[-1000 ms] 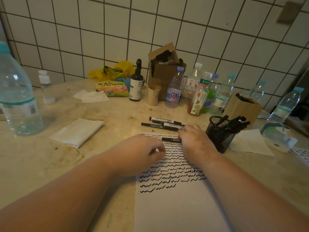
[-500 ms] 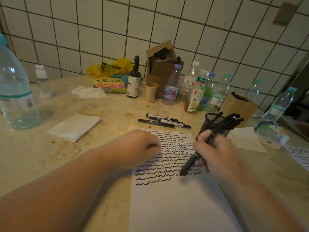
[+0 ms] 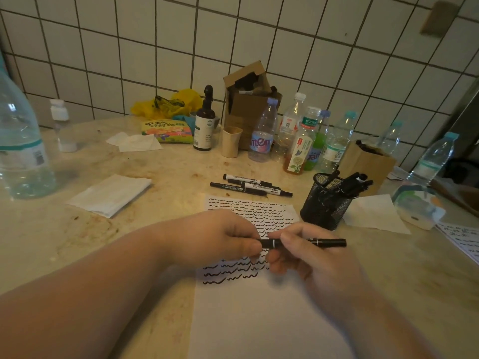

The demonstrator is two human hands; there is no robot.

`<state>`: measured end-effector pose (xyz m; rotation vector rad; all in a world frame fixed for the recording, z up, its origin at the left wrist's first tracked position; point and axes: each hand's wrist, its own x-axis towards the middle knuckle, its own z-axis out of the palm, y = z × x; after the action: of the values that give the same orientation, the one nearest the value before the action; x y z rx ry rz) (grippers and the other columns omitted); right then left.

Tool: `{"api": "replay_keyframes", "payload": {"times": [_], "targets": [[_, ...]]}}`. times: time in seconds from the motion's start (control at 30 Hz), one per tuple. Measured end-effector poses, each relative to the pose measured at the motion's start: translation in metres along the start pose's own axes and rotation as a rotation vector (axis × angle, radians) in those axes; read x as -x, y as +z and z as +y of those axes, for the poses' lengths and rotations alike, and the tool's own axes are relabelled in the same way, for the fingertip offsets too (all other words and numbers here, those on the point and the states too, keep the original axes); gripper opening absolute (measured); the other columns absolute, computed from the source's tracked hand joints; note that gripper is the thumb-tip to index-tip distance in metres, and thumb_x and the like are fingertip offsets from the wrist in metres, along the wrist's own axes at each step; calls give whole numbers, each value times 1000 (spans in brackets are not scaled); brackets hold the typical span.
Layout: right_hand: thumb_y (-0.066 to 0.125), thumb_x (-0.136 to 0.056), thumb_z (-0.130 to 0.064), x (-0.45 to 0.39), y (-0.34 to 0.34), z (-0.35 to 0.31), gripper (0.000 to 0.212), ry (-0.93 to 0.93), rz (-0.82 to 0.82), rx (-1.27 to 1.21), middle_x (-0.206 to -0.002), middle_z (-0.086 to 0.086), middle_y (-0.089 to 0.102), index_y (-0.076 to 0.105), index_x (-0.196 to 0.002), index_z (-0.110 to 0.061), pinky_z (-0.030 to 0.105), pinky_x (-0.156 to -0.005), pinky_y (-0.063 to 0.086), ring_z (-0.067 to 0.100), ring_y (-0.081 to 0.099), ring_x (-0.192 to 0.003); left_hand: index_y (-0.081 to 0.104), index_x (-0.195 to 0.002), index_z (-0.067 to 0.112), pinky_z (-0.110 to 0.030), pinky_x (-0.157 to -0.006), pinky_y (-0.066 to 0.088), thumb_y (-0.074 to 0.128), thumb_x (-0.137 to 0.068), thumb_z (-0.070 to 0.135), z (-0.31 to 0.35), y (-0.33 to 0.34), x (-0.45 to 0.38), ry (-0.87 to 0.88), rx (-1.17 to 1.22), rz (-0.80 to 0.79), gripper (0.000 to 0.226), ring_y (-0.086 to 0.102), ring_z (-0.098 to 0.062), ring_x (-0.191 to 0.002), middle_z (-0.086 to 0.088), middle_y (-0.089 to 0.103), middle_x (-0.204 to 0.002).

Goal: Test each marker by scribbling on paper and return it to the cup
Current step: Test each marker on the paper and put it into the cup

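A black marker lies level above the white paper, held at both ends. My left hand pinches its left end, which looks like the cap. My right hand grips the barrel in the middle. Rows of black squiggles cover the upper half of the paper. The black mesh cup stands just right of the paper's top corner, with several markers in it. Three more markers lie on the counter beyond the paper.
Several plastic bottles, a brown cardboard box and a dark pump bottle line the tiled wall. A large water bottle stands far left, a folded tissue near it. Another tissue lies right of the cup.
My right hand lifted the marker's tip off the paper and turned it level. My left hand came off the sheet and closed on the marker's left end.
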<state>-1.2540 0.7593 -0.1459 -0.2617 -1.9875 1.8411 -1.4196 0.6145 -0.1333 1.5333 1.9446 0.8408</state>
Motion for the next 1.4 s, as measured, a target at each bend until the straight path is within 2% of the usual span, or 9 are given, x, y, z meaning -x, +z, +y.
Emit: {"api": "replay_keyframes", "payload": {"times": [0.1, 0.23, 0.33, 0.43, 0.53, 0.7, 0.87, 1.1, 1.4], "targets": [[63, -79, -12, 0, -2, 0, 17, -4, -59, -4, -62, 20, 67, 79, -80, -4, 31, -53, 49, 28, 60, -55, 68, -79, 25, -26, -56, 33, 55, -101, 27, 2, -3, 5, 34, 200, -226, 26, 38, -13, -56, 5, 46, -61], [57, -74, -6, 1, 2, -1, 21, -34, -54, -12, -54, 19, 63, 78, -74, -3, 26, -44, 45, 25, 56, -49, 65, -76, 20, -22, -50, 28, 53, -97, 25, 3, -6, 4, 12, 370, -383, 25, 33, -10, -49, 7, 42, -55], [59, -77, -9, 0, 6, -5, 19, -38, 55, 45, -52, 16, 61, 77, -70, -5, 25, -40, 38, 20, 50, -43, 64, -80, 28, -27, -56, 38, 53, -102, 32, 9, -2, 3, -12, 51, -205, 25, 43, -13, -57, 4, 51, -65], [55, -92, -8, -6, -7, -3, 36, -13, 366, -78, -45, 11, 52, 72, -61, -6, 25, -37, 28, 18, 39, -36, 62, -100, 30, -31, -73, 51, 49, -102, 42, 8, 1, -2, -31, -431, 117, 18, 59, -11, -80, 9, 65, -88], [51, -97, -11, -6, -19, -3, 43, 81, 390, -203, -47, 13, 54, 74, -62, -6, 23, -33, 33, 17, 44, -36, 63, -105, 31, -26, -73, 51, 49, -101, 42, 1, -10, 2, -94, -397, 264, 19, 59, -6, -81, 13, 65, -89], [53, -95, -6, 0, -12, 0, 35, 217, 123, 11, -57, 20, 62, 73, -67, -10, 29, -43, 40, 24, 53, -44, 66, -109, 38, -26, -76, 52, 51, -98, 49, -7, -6, -1, -120, -333, 170, 22, 60, -2, -83, 15, 67, -92], [58, -94, -3, 0, -10, 4, 27, 249, 142, 134, -53, 19, 57, 68, -68, -4, 32, -48, 35, 25, 46, -45, 65, -107, 37, -28, -78, 52, 49, -102, 45, -13, -2, -3, -161, -378, 129, 19, 60, -5, -86, 16, 66, -93], [62, -93, -7, -1, -8, 6, 23, 259, 129, 228, -64, 23, 68, 69, -72, -4, 36, -52, 44, 27, 57, -54, 66, -110, 35, -36, -85, 55, 48, -100, 50, -18, -1, -5, -158, -432, 89, 26, 63, -7, -90, 13, 70, -99], [60, -92, -7, -2, -11, 9, 22, 287, 161, 294, -64, 23, 69, 68, -72, -3, 33, -50, 44, 24, 57, -52, 67, -112, 33, -37, -86, 54, 48, -101, 48, -17, -1, -5, -148, -425, 90, 26, 62, -7, -90, 13, 69, -99]]}}
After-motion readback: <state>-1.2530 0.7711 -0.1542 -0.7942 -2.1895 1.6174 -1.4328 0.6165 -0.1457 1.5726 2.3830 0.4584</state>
